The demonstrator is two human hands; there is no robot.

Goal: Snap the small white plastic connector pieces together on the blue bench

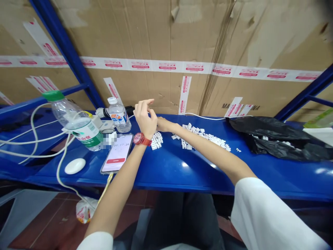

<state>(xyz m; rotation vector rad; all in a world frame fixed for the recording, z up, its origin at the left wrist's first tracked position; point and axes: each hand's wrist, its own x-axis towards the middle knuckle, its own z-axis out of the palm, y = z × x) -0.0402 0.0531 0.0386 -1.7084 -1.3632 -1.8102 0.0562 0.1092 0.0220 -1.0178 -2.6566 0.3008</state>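
Note:
My left hand [145,118], with a red watch [142,139] on its wrist, is raised over the far part of the blue table, fingers bent inward. Whatever it holds, if anything, is hidden by the hand itself. Right beside it, my right hand [164,124] meets it from the right, its fingers mostly covered by my left hand. Below my hands lies a small cluster of white plastic pieces [156,141], set close together in rows. A larger spread of similar small white pieces [208,139] lies beyond and under my right forearm.
A phone [118,154] showing a timer lies left of my left wrist. Near it are a large bottle [87,133], a small bottle [119,116], a white oval object [75,166] and cables. A black plastic bag [275,146] with white pieces lies right. Cardboard [156,34] stands behind the table.

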